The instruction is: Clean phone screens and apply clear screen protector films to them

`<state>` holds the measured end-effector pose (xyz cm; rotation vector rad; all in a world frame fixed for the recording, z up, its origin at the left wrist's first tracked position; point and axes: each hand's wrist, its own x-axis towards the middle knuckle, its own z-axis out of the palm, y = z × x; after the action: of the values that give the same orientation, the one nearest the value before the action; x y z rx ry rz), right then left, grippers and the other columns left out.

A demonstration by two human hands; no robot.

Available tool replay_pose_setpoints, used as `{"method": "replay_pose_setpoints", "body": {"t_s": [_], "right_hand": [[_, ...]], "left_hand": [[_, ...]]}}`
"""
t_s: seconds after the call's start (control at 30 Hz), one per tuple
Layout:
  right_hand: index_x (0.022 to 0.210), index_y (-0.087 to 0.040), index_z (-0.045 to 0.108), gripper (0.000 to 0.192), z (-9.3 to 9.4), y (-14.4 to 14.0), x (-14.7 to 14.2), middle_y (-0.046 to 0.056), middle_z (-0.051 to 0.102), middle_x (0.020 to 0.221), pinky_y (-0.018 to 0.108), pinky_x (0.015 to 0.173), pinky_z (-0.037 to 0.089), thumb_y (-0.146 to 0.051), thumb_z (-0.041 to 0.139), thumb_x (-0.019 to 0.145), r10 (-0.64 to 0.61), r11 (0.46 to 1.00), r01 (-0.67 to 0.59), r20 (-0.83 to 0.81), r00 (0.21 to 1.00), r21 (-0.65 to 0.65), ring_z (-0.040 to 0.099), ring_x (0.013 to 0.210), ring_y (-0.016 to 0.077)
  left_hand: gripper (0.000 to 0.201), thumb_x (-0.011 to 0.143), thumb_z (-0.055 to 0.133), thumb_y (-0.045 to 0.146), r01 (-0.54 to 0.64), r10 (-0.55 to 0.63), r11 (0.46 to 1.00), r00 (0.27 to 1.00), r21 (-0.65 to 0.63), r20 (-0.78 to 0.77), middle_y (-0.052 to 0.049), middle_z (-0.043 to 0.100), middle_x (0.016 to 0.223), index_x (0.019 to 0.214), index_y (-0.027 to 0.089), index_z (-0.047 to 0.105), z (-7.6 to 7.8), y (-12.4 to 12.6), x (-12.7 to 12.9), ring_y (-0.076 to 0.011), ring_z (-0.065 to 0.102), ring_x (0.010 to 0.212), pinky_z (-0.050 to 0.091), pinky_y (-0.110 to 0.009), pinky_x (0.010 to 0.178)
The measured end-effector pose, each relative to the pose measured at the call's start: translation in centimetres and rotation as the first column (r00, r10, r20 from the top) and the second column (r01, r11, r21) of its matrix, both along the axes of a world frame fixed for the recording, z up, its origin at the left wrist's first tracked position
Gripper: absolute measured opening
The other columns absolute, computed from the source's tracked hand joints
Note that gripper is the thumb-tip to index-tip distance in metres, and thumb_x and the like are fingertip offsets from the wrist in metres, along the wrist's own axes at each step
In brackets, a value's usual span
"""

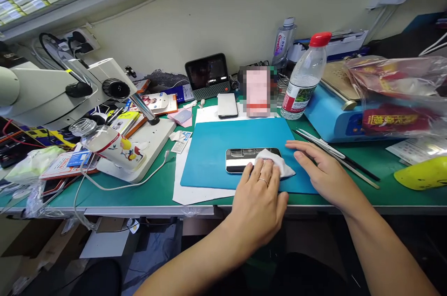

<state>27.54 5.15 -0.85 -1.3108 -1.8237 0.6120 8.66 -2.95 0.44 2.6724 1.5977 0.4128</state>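
A white cloth (pixel 275 161) lies on a black phone (pixel 240 160), on a blue mat (pixel 216 156) over the green table (pixel 146 193), near a red-capped bottle (pixel 304 77).

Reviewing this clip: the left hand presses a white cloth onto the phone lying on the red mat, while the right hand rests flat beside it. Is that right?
Not quite. The head view shows the mat is blue, not red. The rest holds: the left hand presses the white cloth onto the phone, and the right hand rests flat beside it.
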Motion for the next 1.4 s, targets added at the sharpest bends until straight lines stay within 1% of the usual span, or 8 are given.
{"method": "replay_pose_setpoints", "body": {"t_s": [0.2, 0.3, 0.43, 0.6, 0.77, 0.9, 1.1, 1.4], "right_hand": [[0.111, -0.025, 0.071, 0.032, 0.1, 0.0, 0.0, 0.009, 0.071, 0.127, 0.051, 0.111, 0.043, -0.044, 0.052, 0.094, -0.003, 1.0, 0.003, 0.005, 1.0, -0.02, 0.062, 0.124, 0.0319], [0.113, -0.024, 0.071, 0.033, 0.1, -0.1, 0.0, 0.01, 0.07, 0.129, 0.052, 0.111, 0.043, -0.045, 0.054, 0.094, -0.002, 1.0, 0.002, 0.008, 1.0, -0.02, 0.061, 0.124, 0.0317], [0.113, -0.026, 0.071, 0.031, 0.2, -0.3, -0.1, 0.008, 0.07, 0.13, 0.052, 0.112, 0.042, -0.044, 0.052, 0.095, -0.007, 1.0, 0.007, 0.02, 1.0, -0.018, 0.059, 0.128, 0.031], [0.112, -0.027, 0.072, 0.033, 0.4, -0.5, 0.0, 0.007, 0.069, 0.131, 0.054, 0.113, 0.041, -0.046, 0.051, 0.096, -0.021, 0.999, 0.022, 0.027, 0.999, -0.038, 0.059, 0.128, 0.0311], [0.112, -0.028, 0.072, 0.033, 0.3, -0.5, 0.2, 0.007, 0.068, 0.133, 0.055, 0.113, 0.041, -0.047, 0.051, 0.095, -0.017, 0.999, 0.018, 0.028, 0.999, -0.045, 0.058, 0.13, 0.032], [0.114, -0.027, 0.072, 0.034, 0.1, -0.3, 0.2, 0.008, 0.068, 0.133, 0.054, 0.114, 0.041, -0.047, 0.052, 0.095, -0.012, 0.999, 0.012, 0.009, 1.0, -0.037, 0.058, 0.13, 0.0319], [0.109, -0.027, 0.073, 0.033, 0.2, -0.1, 0.2, 0.009, 0.069, 0.131, 0.054, 0.113, 0.042, -0.049, 0.054, 0.093, -0.006, 1.0, 0.006, 0.007, 1.0, -0.029, 0.058, 0.129, 0.0328], [0.111, -0.03, 0.072, 0.035, 0.0, -0.2, 0.3, 0.007, 0.069, 0.132, 0.057, 0.11, 0.045, -0.053, 0.052, 0.093, -0.007, 0.999, 0.008, 0.027, 1.0, -0.032, 0.058, 0.13, 0.0341]], "left_hand": [[0.05, 0.108, 0.027, 0.033, 0.048, -0.048, 0.999, 0.999, 0.0, -0.003, -0.01, 0.041, 0.159, 0.15, 0.011, 0.041, 0.2, 0.6, 0.3, -0.0267, 0.032, 0.15, 0.033, -0.047, 0.12], [0.049, 0.107, 0.029, 0.032, 0.028, -0.028, 0.999, 1.0, -0.017, 0.013, -0.009, 0.041, 0.158, 0.15, 0.012, 0.042, 0.2, 0.8, -1.4, -0.0238, 0.034, 0.149, 0.031, -0.048, 0.121], [0.049, 0.106, 0.032, 0.03, -0.084, 0.084, 0.996, 0.996, -0.022, -0.018, -0.011, 0.042, 0.157, 0.15, 0.01, 0.043, 0.3, 1.0, -4.5, -0.0239, 0.036, 0.148, 0.029, -0.049, 0.122], [0.049, 0.103, 0.035, 0.023, -0.152, 0.152, 0.988, 0.986, 0.008, -0.065, -0.012, 0.043, 0.157, 0.149, 0.01, 0.044, 0.0, -0.7, -6.4, -0.0262, 0.038, 0.147, 0.037, -0.05, 0.118], [0.048, 0.099, 0.04, 0.019, -0.157, 0.158, 0.987, 0.987, 0.042, -0.034, -0.016, 0.053, 0.146, 0.144, 0.009, 0.049, 0.1, -1.6, -5.9, -0.0309, 0.044, 0.14, 0.037, -0.051, 0.117], [0.043, 0.098, 0.042, 0.019, -0.141, 0.142, 0.99, 0.99, 0.026, -0.022, -0.015, 0.06, 0.128, 0.138, 0.013, 0.055, 0.9, 0.9, -4.6, -0.0315, 0.052, 0.123, 0.039, -0.051, 0.113], [0.044, 0.097, 0.042, 0.021, -0.144, 0.145, 0.989, 0.988, 0.025, -0.047, -0.013, 0.06, 0.117, 0.138, 0.012, 0.056, 1.4, 3.9, -3.4, -0.0301, 0.052, 0.109, 0.042, -0.049, 0.106], [0.049, 0.093, 0.043, 0.016, -0.166, 0.166, 0.986, 0.986, 0.005, -0.021, -0.013, 0.056, 0.127, 0.142, 0.014, 0.05, 1.2, -1.2, -6.2, -0.0306, 0.048, 0.118, 0.037, -0.051, 0.112]]}}
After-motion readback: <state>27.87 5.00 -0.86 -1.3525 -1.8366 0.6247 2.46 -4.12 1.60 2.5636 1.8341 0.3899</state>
